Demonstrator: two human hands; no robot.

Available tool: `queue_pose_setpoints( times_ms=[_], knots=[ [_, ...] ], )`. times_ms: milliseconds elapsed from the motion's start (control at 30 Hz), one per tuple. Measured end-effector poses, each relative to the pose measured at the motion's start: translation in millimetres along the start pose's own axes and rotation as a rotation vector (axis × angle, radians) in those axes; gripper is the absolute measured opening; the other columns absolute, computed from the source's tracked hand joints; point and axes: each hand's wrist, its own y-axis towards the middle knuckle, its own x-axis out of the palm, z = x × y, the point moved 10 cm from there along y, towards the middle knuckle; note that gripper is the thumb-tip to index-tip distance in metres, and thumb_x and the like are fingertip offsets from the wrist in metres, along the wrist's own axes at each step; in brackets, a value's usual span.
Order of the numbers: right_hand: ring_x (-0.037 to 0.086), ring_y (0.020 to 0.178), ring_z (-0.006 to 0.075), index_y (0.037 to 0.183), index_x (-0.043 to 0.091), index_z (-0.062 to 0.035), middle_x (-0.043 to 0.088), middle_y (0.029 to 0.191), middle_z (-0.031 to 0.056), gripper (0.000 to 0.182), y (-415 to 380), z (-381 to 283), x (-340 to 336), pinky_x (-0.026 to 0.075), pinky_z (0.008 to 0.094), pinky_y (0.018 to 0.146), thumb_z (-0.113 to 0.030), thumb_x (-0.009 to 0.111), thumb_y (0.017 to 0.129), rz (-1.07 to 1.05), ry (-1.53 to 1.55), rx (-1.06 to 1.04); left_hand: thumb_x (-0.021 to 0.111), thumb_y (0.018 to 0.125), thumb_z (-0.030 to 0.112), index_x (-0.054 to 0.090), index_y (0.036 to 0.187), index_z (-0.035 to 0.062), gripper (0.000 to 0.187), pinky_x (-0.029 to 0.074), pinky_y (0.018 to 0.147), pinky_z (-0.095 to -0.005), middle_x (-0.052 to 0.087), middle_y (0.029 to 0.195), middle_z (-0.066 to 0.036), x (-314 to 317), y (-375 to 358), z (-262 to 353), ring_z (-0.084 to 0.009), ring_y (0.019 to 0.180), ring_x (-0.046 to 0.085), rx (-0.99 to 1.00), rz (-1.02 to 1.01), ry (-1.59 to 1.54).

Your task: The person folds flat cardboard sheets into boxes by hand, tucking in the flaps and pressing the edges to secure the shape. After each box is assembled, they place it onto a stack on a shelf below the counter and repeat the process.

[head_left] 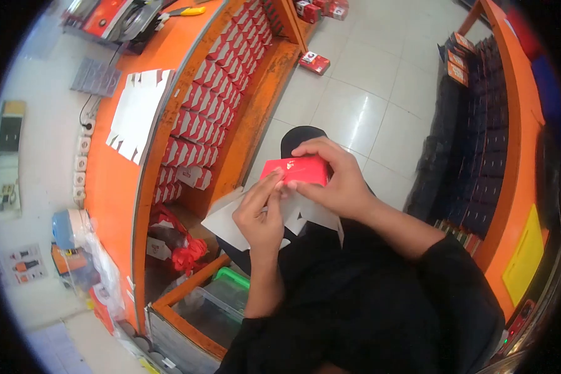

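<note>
A small red box [305, 169] with a light mark on its face is held in front of my body. My right hand [341, 181] grips its right end between thumb and fingers. At the box's left end, my left hand [259, 209] has its fingers pinched together against the lower edge. Beneath both hands, unfolded white card [227, 221] lies over my lap, partly hidden by the hands.
On the left, an orange counter [115, 193] bears white card sheets [140, 115]. Its shelf holds rows of red and white boxes [196, 128]. Dark boxes [486, 143] fill the right shelf. A red box [315, 63] lies on the tiled floor [355, 115].
</note>
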Motion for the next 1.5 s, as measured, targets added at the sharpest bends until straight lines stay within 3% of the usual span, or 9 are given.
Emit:
queue_pose_setpoints(
  times_ms=[200, 367, 533, 800, 867, 1067, 1133, 1400, 1500],
  knots=[
    [0.068, 0.094, 0.0218, 0.106, 0.070, 0.0000, 0.069, 0.103, 0.0110, 0.039, -2.6, 27.0, -8.6, 0.053, 0.0329, 0.083, -0.022, 0.087, 0.079, 0.081, -0.040, 0.171, 0.052, 0.102, -0.002, 0.066, 0.130, -0.0085, 0.032, 0.051, 0.105, -0.0449, 0.069, 0.130, -0.025, 37.8, -14.8, -2.9, -0.0382, 0.123, 0.067, 0.219, 0.134, 0.213],
    [0.065, 0.087, 0.0132, 0.103, 0.072, -0.0020, 0.070, 0.097, 0.0068, 0.030, -1.2, 103.2, -18.4, 0.051, 0.0277, 0.077, -0.020, 0.085, 0.083, 0.191, 0.116, 0.339, 0.046, 0.107, 0.012, 0.010, 0.164, -0.0046, 0.070, 0.044, 0.113, -0.0491, 0.014, 0.169, -0.032, 75.8, -28.6, -14.0, -0.0476, 0.150, 0.035, 0.182, -0.199, 0.134],
    [0.068, 0.082, 0.0145, 0.105, 0.072, 0.0005, 0.073, 0.096, 0.0076, 0.033, -5.1, 216.8, -21.7, 0.054, 0.0288, 0.074, -0.031, 0.077, 0.094, 0.093, 0.447, 0.817, 0.094, 0.070, 0.031, 0.016, 0.163, 0.0006, 0.125, 0.025, 0.124, -0.0574, 0.027, 0.164, -0.030, 126.4, -93.1, -7.0, -0.0480, 0.150, 0.033, 0.240, -0.911, 0.401],
    [0.053, 0.133, 0.0303, 0.139, 0.058, -0.0016, 0.060, 0.137, 0.0191, 0.057, 13.7, 174.4, -15.4, 0.040, 0.0407, 0.112, -0.042, 0.066, 0.100, -0.120, -0.206, 0.340, 0.072, 0.090, 0.007, 0.069, 0.121, 0.0050, 0.031, 0.054, 0.099, -0.0435, 0.069, 0.122, -0.020, 116.2, -82.4, -50.6, -0.0404, 0.114, 0.065, 0.066, -0.948, 0.360],
    [0.042, 0.140, 0.0386, 0.133, 0.063, -0.0047, 0.051, 0.145, 0.0223, 0.053, 13.4, 81.8, -28.4, 0.033, 0.0488, 0.119, -0.041, 0.071, 0.096, -0.309, -0.118, -0.172, 0.069, 0.094, 0.007, 0.071, 0.119, 0.0061, 0.025, 0.056, 0.095, -0.0416, 0.071, 0.114, -0.017, 105.0, -63.3, -40.3, -0.0354, 0.106, 0.069, 0.012, -0.879, 0.275],
    [0.061, 0.123, 0.0292, 0.105, 0.075, -0.0065, 0.072, 0.106, 0.0077, 0.026, -21.2, 32.1, -22.5, 0.025, 0.0520, 0.125, -0.013, 0.086, 0.081, -0.662, -0.278, -0.265, 0.069, 0.100, 0.013, 0.076, 0.115, 0.0031, 0.019, 0.055, 0.084, -0.0297, 0.077, 0.099, -0.007, 63.2, -49.1, -76.1, -0.0150, 0.090, 0.070, -0.405, -0.685, -0.135],
    [0.063, 0.116, 0.0238, 0.089, 0.076, -0.0077, 0.072, 0.097, 0.0046, 0.016, -6.8, 42.6, -50.4, 0.029, 0.0497, 0.124, -0.019, 0.084, 0.083, -0.368, 0.232, -0.078, 0.070, 0.101, 0.015, 0.077, 0.115, 0.0020, 0.020, 0.054, 0.082, -0.0268, 0.077, 0.099, -0.005, 55.3, -46.8, -82.0, -0.0107, 0.090, 0.067, -0.457, -0.599, -0.279],
    [0.061, 0.093, 0.0292, 0.098, 0.072, -0.0087, 0.064, 0.100, 0.0067, 0.023, -17.4, -2.2, 25.8, 0.047, 0.0422, 0.094, -0.008, 0.084, 0.077, -0.628, -0.373, -0.420, 0.072, 0.099, 0.016, 0.077, 0.111, -0.0001, 0.021, 0.055, 0.079, -0.0284, 0.075, 0.101, -0.006, 40.2, -46.5, -86.4, -0.0132, 0.092, 0.068, -0.500, -0.475, -0.128],
    [0.060, 0.096, 0.0296, 0.098, 0.071, -0.0083, 0.063, 0.102, 0.0071, 0.021, -6.0, -10.2, -3.7, 0.048, 0.0425, 0.088, -0.008, 0.081, 0.080, -0.165, -0.286, -0.445, 0.072, 0.098, 0.014, 0.078, 0.111, 0.0001, 0.020, 0.054, 0.081, -0.0292, 0.072, 0.101, -0.007, 25.9, -36.6, -86.6, -0.0148, 0.093, 0.068, -0.455, -0.440, -0.184]
  ],
)
